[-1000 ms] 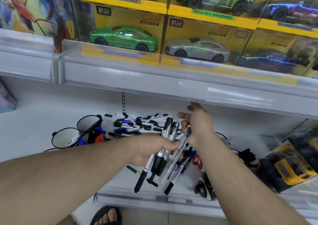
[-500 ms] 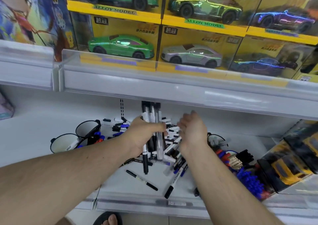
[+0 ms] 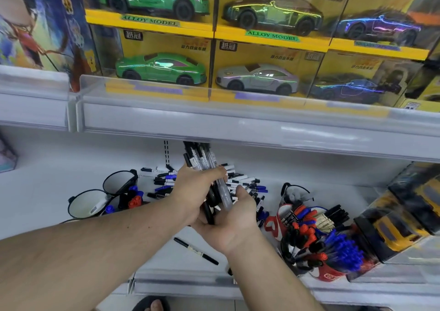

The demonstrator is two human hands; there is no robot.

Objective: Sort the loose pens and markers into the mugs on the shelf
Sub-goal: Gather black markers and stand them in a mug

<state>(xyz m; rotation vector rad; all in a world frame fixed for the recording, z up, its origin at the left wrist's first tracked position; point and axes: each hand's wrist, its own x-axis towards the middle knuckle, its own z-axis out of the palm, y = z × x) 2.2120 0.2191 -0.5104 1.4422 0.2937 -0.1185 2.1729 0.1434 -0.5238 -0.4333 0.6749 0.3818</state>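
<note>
My left hand (image 3: 195,191) grips an upright bundle of black and white markers (image 3: 202,160) above the lower shelf. My right hand (image 3: 234,217) cups the bundle's lower ends from below, palm up. Behind the hands lies a pile of loose pens and markers (image 3: 242,182). A single black pen (image 3: 195,250) lies near the shelf's front. Two black mugs (image 3: 120,181) (image 3: 87,203) lie tipped at the left with blue and red markers (image 3: 133,197) beside them. At the right a red mug (image 3: 331,275) holds red, black and blue pens.
The upper shelf's edge (image 3: 238,125) hangs just above the bundle's top. Boxed toy cars (image 3: 162,69) fill that shelf. More boxed cars (image 3: 400,227) stand at the lower shelf's right end. A sandalled foot (image 3: 152,304) shows on the floor below.
My left hand stays raised with the bundle upright. My right hand has turned palm up and moved under the bundle's lower ends. The camera has tilted so more of the right mug shows.
</note>
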